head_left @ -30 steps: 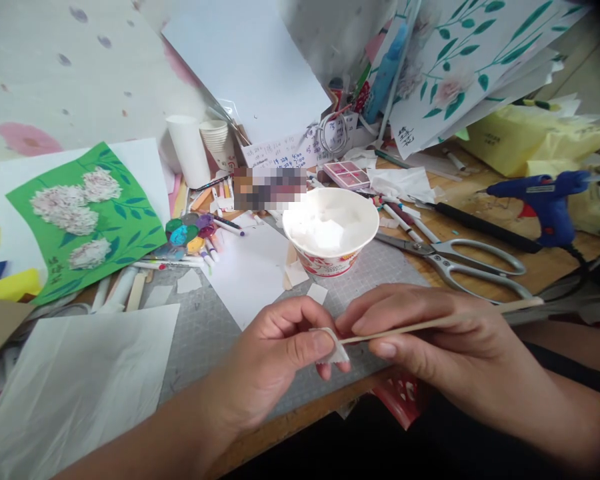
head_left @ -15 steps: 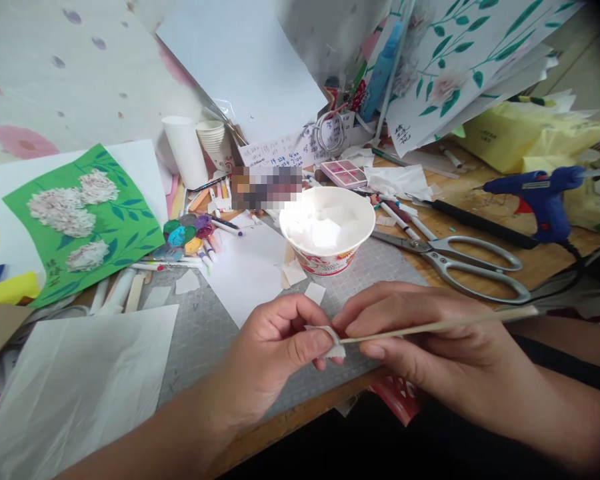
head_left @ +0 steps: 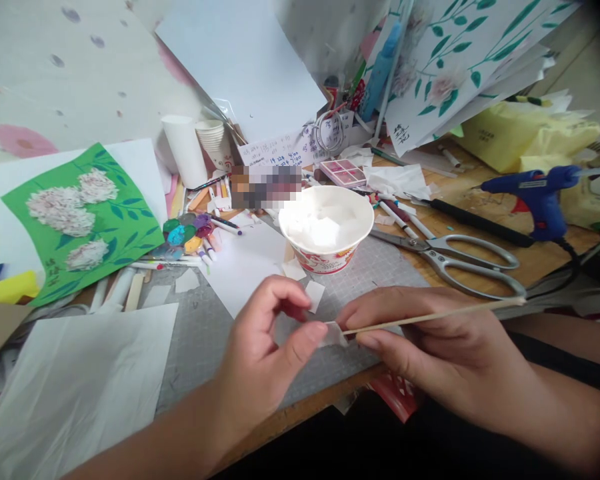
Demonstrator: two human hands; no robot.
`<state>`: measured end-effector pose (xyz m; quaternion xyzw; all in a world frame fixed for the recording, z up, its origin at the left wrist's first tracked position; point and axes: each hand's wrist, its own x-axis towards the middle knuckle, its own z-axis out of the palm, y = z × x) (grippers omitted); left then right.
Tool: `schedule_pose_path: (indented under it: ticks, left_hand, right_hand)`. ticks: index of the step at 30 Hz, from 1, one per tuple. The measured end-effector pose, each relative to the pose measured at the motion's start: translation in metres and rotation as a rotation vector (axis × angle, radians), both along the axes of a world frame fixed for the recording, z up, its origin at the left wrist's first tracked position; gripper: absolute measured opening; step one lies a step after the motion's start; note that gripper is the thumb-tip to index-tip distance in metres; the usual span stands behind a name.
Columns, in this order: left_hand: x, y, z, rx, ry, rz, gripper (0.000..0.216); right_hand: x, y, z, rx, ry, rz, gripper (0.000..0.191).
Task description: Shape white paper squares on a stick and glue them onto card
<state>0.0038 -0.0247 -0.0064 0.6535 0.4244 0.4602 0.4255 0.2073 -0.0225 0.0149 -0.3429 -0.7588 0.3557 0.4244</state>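
So the left hand [head_left: 263, 350] is letting go here: half a second ago its thumb and fingers were pinching the slip of thin white paper [head_left: 334, 333], and now they're standing apart, with the thumb tip overlapping the slip's left end from this angle. Can't tell if the thumb is still touching it. The right hand [head_left: 445, 343] is pinching the thin wooden stick [head_left: 440, 313] between thumb and fingers, and the stick is slanting up to the right. The slip is sitting at the stick's left tip, between the two hands, and it's looking flatter than the curl it was making earlier. My read: the right hand's side is doing the holding now, though its fingers are hiding how paper and stick are meeting. The other stuff isn't really budging: the printed paper bowl [head_left: 325, 261] is standing just beyond on the gray cutting mat [head_left: 195, 340], and the scissors [head_left: 443, 257] and blue hot glue gun [head_left: 537, 190] are lying off to the right.
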Motion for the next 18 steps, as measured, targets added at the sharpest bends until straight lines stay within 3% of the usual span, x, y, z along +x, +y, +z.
schedule_pose_path:
  ticks: [2, 4, 7, 18]
  left_hand:
    - [-0.001, -0.002, 0.004, 0.232, 0.082, 0.048, 0.014]
    - [-0.002, -0.003, 0.008, 0.332, 0.165, -0.01, 0.015]
    - [0.002, -0.005, 0.013, 0.272, 0.268, -0.074, 0.012]
    - [0.011, -0.005, 0.016, -0.015, 0.326, 0.051, 0.009]
  right_hand:
    - [0.0, 0.0, 0.0, 0.062, -0.003, -0.021, 0.012]
    - [0.001, 0.0, 0.0, 0.103, -0.01, -0.017, 0.012]
    - [-0.001, -0.001, 0.0, 0.137, -0.027, 0.017, 0.011]
    - [-0.008, -0.002, 0.0, 0.174, -0.094, 0.042, 0.016]
